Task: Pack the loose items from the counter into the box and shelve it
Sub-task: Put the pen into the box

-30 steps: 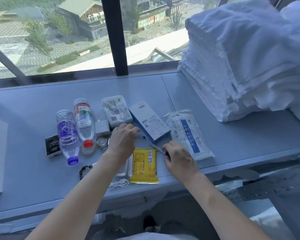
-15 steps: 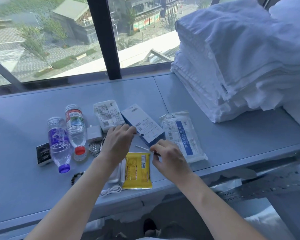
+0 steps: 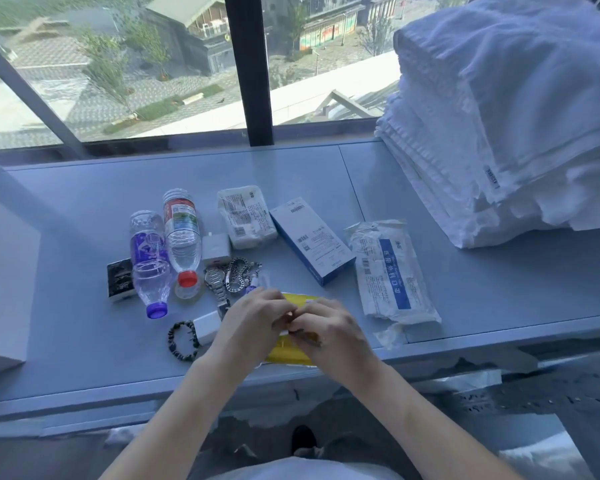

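Observation:
My left hand (image 3: 253, 323) and my right hand (image 3: 329, 327) meet fingertip to fingertip just above a yellow packet (image 3: 288, 356) near the counter's front edge. Both pinch small thin sticks, which are blurred and mostly hidden by my fingers. Loose items lie behind them: two clear bottles (image 3: 149, 258) (image 3: 182, 233), a tissue pack (image 3: 245, 216), a blue-and-white carton (image 3: 310, 237), a mask pack (image 3: 392, 271), a watch (image 3: 215, 278), a chain bracelet (image 3: 238, 273), a bead bracelet (image 3: 181, 341) and a white charger (image 3: 215, 245). A white box (image 3: 4, 289) stands at the left edge.
A tall stack of folded white towels (image 3: 499, 116) fills the right end of the grey counter (image 3: 84, 341). A small black box (image 3: 119, 278) lies left of the bottles, a white adapter (image 3: 207, 327) beside my left wrist. A window runs behind the counter.
Both hands lifted thin sticks from beside the carton, drew back toward me and came together over the yellow packet. The watch and chain are now uncovered.

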Action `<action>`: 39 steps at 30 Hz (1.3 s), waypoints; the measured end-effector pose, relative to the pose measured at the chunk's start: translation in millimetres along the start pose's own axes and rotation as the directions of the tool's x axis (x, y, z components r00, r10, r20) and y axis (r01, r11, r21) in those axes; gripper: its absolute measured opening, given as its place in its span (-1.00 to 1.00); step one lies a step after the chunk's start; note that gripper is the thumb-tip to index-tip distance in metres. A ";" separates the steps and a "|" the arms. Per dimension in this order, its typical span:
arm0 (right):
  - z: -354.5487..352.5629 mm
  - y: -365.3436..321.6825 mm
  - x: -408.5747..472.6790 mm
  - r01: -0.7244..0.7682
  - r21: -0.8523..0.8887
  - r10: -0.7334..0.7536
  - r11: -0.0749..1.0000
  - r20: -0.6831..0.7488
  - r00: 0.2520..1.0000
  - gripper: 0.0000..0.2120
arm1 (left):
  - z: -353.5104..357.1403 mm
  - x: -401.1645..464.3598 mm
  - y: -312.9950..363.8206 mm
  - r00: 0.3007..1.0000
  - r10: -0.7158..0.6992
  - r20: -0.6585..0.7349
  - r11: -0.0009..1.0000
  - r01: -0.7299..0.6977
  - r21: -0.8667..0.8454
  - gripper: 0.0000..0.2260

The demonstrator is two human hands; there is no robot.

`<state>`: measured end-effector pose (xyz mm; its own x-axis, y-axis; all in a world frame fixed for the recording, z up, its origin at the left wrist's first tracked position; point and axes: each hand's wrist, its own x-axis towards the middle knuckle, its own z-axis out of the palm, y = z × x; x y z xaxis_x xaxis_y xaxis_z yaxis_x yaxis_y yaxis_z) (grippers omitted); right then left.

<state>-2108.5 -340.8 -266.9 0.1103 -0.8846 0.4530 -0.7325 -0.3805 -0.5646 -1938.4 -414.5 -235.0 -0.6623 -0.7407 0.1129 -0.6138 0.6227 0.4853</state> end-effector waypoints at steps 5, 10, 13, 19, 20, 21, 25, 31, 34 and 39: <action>-14.9 12.9 -11.9 -0.234 0.034 0.233 0.972 0.028 0.972 -0.66 | 9.9 -3.8 12.5 0.996 -0.035 -0.080 0.999 0.035 0.003 -0.85; -20.4 17.6 -10.3 -0.273 -0.011 0.271 0.962 0.157 0.950 -0.64 | 6.0 -6.2 13.7 0.995 -0.046 -0.089 0.997 0.040 -0.064 -0.83; -19.8 16.8 -6.0 -0.267 -0.019 0.266 0.964 0.180 0.947 -0.73 | -5.6 -11.8 6.2 0.998 0.017 -0.065 0.999 -0.015 0.032 -0.72; -19.3 15.0 0.7 -0.299 0.019 0.288 0.954 0.208 0.935 -0.80 | -15.9 -25.1 -6.7 0.999 -0.051 -0.017 0.985 0.053 0.164 -0.71; -18.8 14.7 1.6 -0.303 0.029 0.289 0.953 0.222 0.931 -0.80 | -14.9 -25.6 -7.1 0.997 -0.067 -0.026 0.983 0.070 0.169 -0.74; -18.0 14.4 3.2 -0.297 0.029 0.283 0.954 0.235 0.930 -0.79 | -13.9 -25.4 -7.3 0.996 -0.080 -0.033 0.980 0.085 0.180 -0.77; -15.6 14.2 10.2 -0.235 -0.019 0.232 0.972 0.247 0.941 -0.80 | -11.1 -22.5 -7.0 0.994 -0.098 -0.046 0.973 0.105 0.204 -0.82; -14.4 12.9 18.3 -0.177 -0.015 0.175 0.984 0.249 0.952 -0.80 | -21.0 -21.9 -8.6 0.996 -0.075 -0.050 0.976 0.083 0.200 -0.89; -13.3 9.9 22.0 -0.196 0.008 0.188 0.981 0.244 0.951 -0.77 | -27.2 -25.5 -8.2 0.993 -0.076 -0.092 0.984 0.089 0.152 -0.81; -11.1 0.0 34.7 -0.260 0.136 0.221 0.956 0.248 0.943 -0.69 | -37.5 -36.9 -18.6 0.969 -0.175 -0.172 0.985 0.173 -0.024 -0.79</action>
<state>-2112.1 -368.5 -243.5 0.1086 -0.9853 0.1317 -0.6379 -0.1707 -0.7510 -1886.4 -408.2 -215.7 -0.4605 -0.8705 0.1739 -0.7088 0.4785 0.5183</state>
